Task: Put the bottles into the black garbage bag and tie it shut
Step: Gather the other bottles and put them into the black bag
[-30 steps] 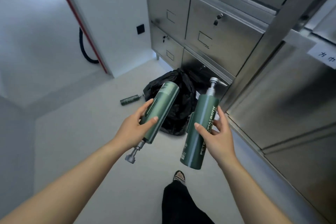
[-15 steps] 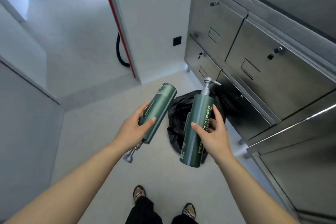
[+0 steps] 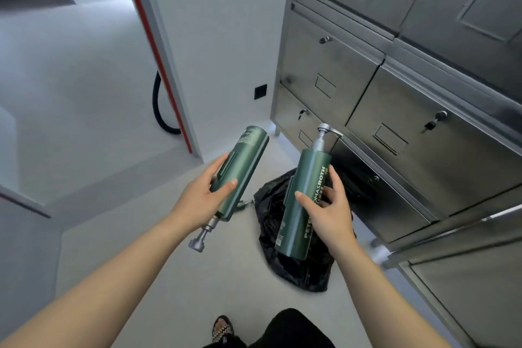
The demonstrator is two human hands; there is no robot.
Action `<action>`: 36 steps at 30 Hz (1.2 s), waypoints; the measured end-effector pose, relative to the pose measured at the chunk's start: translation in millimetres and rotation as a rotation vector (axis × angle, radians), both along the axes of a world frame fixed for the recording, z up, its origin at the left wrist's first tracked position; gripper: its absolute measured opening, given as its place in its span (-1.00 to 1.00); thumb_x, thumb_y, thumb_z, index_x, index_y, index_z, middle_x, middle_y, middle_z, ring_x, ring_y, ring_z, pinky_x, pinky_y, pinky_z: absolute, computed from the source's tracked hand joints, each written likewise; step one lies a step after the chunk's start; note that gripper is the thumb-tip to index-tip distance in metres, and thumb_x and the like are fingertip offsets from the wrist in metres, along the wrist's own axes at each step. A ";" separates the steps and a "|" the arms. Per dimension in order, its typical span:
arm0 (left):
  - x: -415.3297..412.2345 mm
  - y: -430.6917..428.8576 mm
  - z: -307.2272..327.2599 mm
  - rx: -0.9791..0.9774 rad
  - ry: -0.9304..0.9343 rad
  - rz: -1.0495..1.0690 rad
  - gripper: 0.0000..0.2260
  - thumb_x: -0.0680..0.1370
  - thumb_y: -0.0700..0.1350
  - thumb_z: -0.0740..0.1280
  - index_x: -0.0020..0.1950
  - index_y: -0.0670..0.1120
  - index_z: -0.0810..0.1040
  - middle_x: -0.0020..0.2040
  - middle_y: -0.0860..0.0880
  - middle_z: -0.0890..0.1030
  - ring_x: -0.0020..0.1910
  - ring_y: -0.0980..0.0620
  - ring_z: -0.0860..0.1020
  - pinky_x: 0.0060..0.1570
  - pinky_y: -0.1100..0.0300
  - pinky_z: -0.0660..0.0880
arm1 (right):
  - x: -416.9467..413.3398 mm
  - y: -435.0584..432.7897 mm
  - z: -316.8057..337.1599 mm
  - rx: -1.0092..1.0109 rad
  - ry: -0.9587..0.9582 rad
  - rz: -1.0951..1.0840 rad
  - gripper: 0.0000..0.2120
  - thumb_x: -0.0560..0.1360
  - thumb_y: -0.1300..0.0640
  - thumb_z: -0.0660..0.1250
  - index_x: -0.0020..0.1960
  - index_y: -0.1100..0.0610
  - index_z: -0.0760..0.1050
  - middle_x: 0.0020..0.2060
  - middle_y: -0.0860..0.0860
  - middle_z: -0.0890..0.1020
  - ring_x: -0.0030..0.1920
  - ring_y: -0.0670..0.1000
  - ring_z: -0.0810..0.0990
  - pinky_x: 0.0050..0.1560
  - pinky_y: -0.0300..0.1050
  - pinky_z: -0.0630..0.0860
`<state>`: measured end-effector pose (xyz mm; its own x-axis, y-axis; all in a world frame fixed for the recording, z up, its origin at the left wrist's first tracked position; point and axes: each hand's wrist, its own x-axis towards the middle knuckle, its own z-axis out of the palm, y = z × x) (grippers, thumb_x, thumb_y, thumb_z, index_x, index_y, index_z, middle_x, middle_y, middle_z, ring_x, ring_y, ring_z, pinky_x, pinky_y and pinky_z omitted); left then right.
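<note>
Steel cabinet (image 3: 395, 99) beside white wall (image 3: 226, 37); black hose (image 3: 161, 110).

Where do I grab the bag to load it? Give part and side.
Take the bag by its loose upper folds, from above on your near side: it lies slumped on the floor beside the cabinet, which blocks the far side. Its mouth cannot be made out. The left hand and right hand each hold a bottle; free one first.

The right-hand bottle (image 3: 299, 203) and the right hand (image 3: 329, 213) hide much of the black garbage bag (image 3: 282, 260), a third bottle (image 3: 242, 204) barely peeks out behind the left-hand bottle (image 3: 240, 175), and the label's lower print is unreadable.
</note>
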<state>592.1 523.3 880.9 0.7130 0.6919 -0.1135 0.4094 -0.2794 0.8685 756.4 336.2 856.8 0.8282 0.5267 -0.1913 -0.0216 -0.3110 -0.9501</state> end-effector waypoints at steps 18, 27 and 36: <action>192.1 48.8 -32.4 -0.012 0.153 -0.466 -0.50 0.51 0.07 0.33 0.39 0.34 0.24 0.28 0.26 0.45 0.19 0.25 0.44 0.09 0.36 0.32 | 113.6 2.0 -39.6 0.036 0.163 -0.469 -0.16 0.32 0.03 0.53 0.40 -0.35 0.12 0.03 -0.31 0.43 0.00 -0.08 0.63 -0.11 -0.19 0.55; 294.6 75.8 -88.2 -0.160 0.331 -0.877 -0.50 0.49 0.11 0.34 0.37 0.36 0.24 0.20 0.26 0.41 0.15 0.23 0.39 -0.12 0.58 0.28 | 104.6 8.9 -64.9 -0.054 0.219 -0.861 -0.17 0.33 0.06 0.53 0.41 -0.31 0.14 0.06 -0.14 0.48 -0.03 -0.08 0.62 -0.16 -0.27 0.54; 360.0 116.5 -143.8 -0.037 0.463 -1.131 -0.47 0.49 0.05 0.36 0.42 0.22 0.26 0.24 0.14 0.48 0.11 0.17 0.44 0.00 0.39 0.37 | 89.0 47.8 -112.2 -0.093 0.241 -1.082 -0.18 0.32 0.06 0.52 0.35 -0.40 0.14 -0.02 -0.34 0.50 -0.10 -0.22 0.63 -0.14 -0.32 0.54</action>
